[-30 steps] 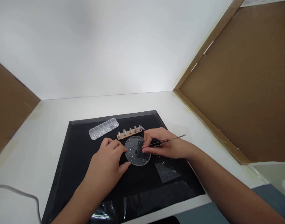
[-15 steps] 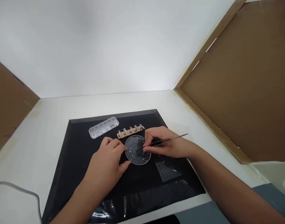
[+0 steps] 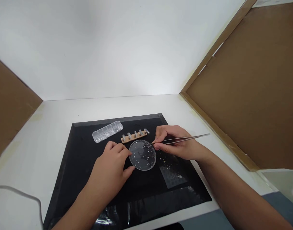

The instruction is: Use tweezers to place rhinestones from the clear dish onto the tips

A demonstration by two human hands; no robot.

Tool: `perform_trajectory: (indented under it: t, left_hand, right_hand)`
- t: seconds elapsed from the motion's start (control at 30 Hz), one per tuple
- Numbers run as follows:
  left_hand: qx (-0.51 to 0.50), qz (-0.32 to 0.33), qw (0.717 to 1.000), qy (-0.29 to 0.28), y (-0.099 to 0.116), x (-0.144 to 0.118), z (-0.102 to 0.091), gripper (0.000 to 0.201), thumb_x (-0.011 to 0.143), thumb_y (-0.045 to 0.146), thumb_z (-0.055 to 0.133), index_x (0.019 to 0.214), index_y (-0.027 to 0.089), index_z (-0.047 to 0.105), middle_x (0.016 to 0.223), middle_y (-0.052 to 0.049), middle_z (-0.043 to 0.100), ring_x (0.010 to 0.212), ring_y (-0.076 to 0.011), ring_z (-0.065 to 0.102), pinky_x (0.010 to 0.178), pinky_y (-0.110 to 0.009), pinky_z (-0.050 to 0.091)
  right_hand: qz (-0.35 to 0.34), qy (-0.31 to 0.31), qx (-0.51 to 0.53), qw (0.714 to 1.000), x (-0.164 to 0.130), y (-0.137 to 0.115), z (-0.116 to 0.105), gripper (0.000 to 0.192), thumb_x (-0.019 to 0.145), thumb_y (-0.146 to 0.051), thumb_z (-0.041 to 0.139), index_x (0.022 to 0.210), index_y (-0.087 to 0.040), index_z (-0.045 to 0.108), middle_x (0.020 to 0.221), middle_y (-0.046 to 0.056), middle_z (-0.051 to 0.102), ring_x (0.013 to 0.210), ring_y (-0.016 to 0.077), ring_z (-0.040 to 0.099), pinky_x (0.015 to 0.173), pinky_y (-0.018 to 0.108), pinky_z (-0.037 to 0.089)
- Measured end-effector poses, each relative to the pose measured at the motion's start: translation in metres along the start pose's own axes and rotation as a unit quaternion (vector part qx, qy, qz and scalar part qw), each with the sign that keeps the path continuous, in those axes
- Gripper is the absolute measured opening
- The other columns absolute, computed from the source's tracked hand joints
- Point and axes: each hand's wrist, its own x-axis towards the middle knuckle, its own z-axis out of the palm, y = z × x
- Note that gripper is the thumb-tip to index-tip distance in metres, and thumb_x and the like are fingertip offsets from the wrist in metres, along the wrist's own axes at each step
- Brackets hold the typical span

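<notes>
White counter is carrying a black mat. I am drawing my right hand, pinching tweezers, back off the clear dish; my left hand is bracing its rim.

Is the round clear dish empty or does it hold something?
Not empty: small shiny beads lie scattered in the round clear dish, which rests flat on the black mat.

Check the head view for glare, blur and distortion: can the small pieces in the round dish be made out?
Head view: even, bright light with a hot spot on the white wall; glare on the black mat's near edge. Straight edges bow toward the corners. The clear round dish is sharp enough to show pale specks, not their shapes. The tweezers in the right hand read cleanly.
</notes>
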Motion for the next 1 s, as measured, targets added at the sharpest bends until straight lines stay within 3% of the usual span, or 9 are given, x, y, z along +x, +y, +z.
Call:
perform_trajectory:
  t: [0.33,1.0]
  left_hand:
    - [0.000,0.003,1.000,-0.006,0.001,0.001,0.000,0.028,0.092,0.027,0.079,0.119,0.023,0.075,0.122,-0.005,0.074,0.120,-0.0291,0.058,0.083,-0.037,0.060]
    - [0.004,0.001,1.000,-0.006,0.001,0.001,0.000,0.029,0.092,0.027,0.079,0.121,0.024,0.074,0.123,-0.005,0.074,0.119,-0.0288,0.058,0.078,-0.035,0.061]
  right_hand:
    - [0.076,0.137,0.029,0.987,0.005,0.015,0.005,0.023,0.097,-0.037,0.079,0.088,-0.021,0.065,0.083,0.002,0.072,0.071,0.0148,0.070,0.062,0.029,0.052]
    - [0.077,0.160,0.013,0.984,0.008,0.028,0.012,0.023,0.097,-0.039,0.079,0.089,-0.022,0.065,0.081,0.002,0.073,0.074,0.0170,0.069,0.066,0.032,0.051]
